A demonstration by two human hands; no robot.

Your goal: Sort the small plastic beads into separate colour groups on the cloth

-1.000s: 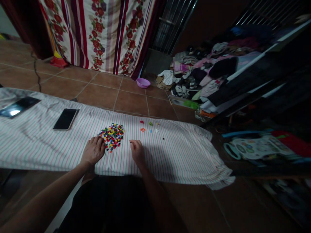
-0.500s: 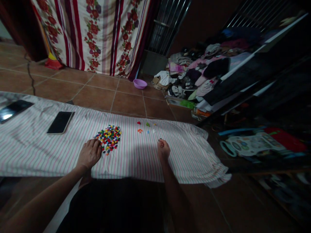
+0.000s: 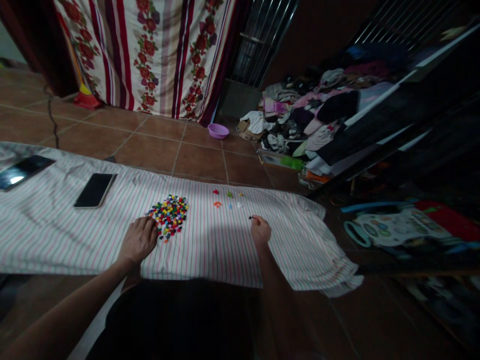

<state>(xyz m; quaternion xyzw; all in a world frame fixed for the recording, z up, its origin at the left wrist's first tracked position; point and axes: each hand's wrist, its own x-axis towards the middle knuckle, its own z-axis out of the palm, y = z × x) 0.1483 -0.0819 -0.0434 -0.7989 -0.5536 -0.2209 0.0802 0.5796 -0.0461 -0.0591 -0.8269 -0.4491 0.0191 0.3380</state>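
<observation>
White cloth with thin pink and grey stripes covers the long bench (image 3: pixel 307 245). Near its left end lies a flat, shiny dark slab (image 3: pixel 33 165) with a bright spot of light on it. To the right of that is a black phone with a pale edge (image 3: pixel 95 190), lying flat.

Next comes a roundish pile of tiny coloured plastic-looking bits (image 3: pixel 171 214), in front of the person. They are red, yellow, green, blue, black, white, orange and pink, all mixed up. The middle is packed tight and the edges are loose.

The left hand (image 3: pixel 138 240) rests palm down at the pile's left side, with its fingers bent. I cannot tell if they hold anything. The right hand (image 3: pixel 261 229) is well to the right of the pile, with its fingers curled in.

Between the pile and the right side are two rows of little groups. The far row has red bits (image 3: pixel 215 192), green bits (image 3: pixel 229 194) and yellow bits (image 3: pixel 241 194). The near row has orange bits (image 3: pixel 217 204), blue bits (image 3: pixel 230 206) and white bits (image 3: pixel 240 204).

Smallest is a black bit (image 3: pixel 250 217) at the right fingertips. I cannot tell if they pinch it or only touch it.
</observation>
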